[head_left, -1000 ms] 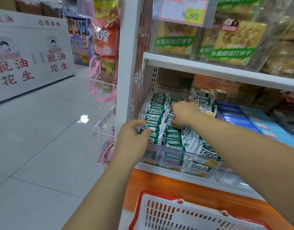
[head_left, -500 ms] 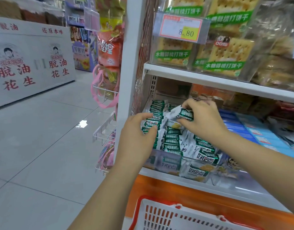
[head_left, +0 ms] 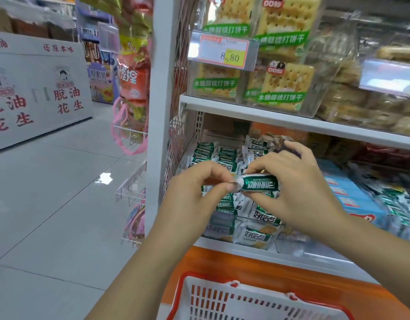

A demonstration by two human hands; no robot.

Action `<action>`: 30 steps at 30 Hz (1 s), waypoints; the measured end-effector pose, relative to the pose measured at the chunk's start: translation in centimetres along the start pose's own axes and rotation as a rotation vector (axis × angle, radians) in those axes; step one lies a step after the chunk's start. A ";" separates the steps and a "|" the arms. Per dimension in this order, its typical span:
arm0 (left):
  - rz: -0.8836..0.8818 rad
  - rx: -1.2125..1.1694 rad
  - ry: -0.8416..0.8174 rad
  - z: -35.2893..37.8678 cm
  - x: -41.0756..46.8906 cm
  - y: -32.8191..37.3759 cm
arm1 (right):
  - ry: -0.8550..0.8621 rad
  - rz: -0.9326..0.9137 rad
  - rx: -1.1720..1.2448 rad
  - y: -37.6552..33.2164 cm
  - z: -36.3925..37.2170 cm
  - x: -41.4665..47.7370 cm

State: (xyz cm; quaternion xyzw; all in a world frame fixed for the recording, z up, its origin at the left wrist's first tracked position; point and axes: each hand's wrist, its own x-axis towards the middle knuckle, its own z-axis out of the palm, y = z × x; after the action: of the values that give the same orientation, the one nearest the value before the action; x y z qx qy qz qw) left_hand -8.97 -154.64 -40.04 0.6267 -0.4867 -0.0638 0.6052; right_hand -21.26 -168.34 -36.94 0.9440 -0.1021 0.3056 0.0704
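While the green-and-white snack packet (head_left: 259, 184) hangs in the air between both of our hands, above the front left corner of the middle shelf (head_left: 291, 256), we judge the picking about half done. One packet is lifted clear of the pile of like packets (head_left: 224, 155) that fills the shelf's left end behind its clear front rail (head_left: 222, 224). It has not yet gone into the white basket (head_left: 222, 294) with the red rim that waits just below the shelf's front edge. What is left, as we read it, is a look at the wrapper and then the drop down into that basket.

Our left hand (head_left: 194, 192) reaches in from below, wrist bent, with thumb and forefinger pinching the crimped left end of the packet and the other fingers curled behind. Our right hand (head_left: 298, 188) comes in from the right with the palm turned down. Its fingers wrap over the packet's top and its thumb holds from underneath, so the packet lies level, printed side toward us.
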 end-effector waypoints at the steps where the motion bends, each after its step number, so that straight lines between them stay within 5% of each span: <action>1: -0.008 -0.017 0.003 0.0 -0.1 0.0 | 0.002 -0.006 -0.013 -0.1 -0.3 -0.1; 6: -0.051 -0.052 0.019 0.0 -0.5 -0.1 | 0.001 -0.017 -0.005 -0.4 -0.8 -0.3; 14: -0.178 -0.247 0.130 -0.5 -0.2 -0.6 | -0.038 0.192 0.467 -1.1 -2.9 0.3; 22: -0.206 -0.281 0.113 0.0 -0.2 -0.9 | -0.028 0.250 0.505 -1.1 -2.8 0.0; 30: -0.459 -0.294 0.144 0.6 0.0 -1.3 | -0.282 0.516 0.910 -1.1 -1.6 -0.3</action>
State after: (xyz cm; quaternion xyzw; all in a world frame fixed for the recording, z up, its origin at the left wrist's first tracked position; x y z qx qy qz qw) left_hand -8.71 -155.33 -41.22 0.6289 -0.2735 -0.2244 0.6924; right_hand -22.12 -166.96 -35.94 0.8554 -0.1964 0.1967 -0.4371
